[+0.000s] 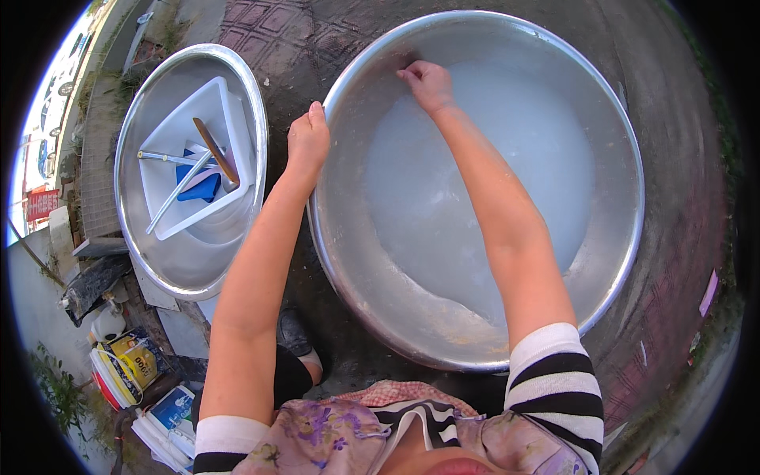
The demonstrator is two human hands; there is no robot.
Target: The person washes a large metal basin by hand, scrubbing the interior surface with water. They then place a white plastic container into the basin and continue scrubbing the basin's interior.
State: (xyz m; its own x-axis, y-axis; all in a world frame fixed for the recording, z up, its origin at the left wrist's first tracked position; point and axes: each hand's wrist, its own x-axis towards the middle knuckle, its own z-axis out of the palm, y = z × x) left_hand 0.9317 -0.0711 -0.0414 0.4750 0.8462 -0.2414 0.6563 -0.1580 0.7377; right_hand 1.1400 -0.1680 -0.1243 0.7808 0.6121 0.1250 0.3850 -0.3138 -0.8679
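Observation:
A large round stainless steel basin (344, 261) stands before me with cloudy water (427, 237) in its bottom. My left hand (309, 139) grips its rim on the left side, the thumb lying on top. Inside the basin, my right hand (428, 86) is against or close to the far left wall, its fingers curled; whether something small is between them cannot be told. Left of it is a smaller metal basin (255, 119) holding a white plastic tub (172, 127). In the tub lie a wooden-handled tool (215, 151), metal tubes (178, 193) and a blue item (202, 189).
Paint-type buckets (127, 368), a white container (108, 325) and a dark plastic-wrapped object (95, 291) stand at the lower left, beside boards (178, 332). Wet paving (261, 29) surrounds the basins. My shoe (297, 332) is between them. Parked cars appear far left.

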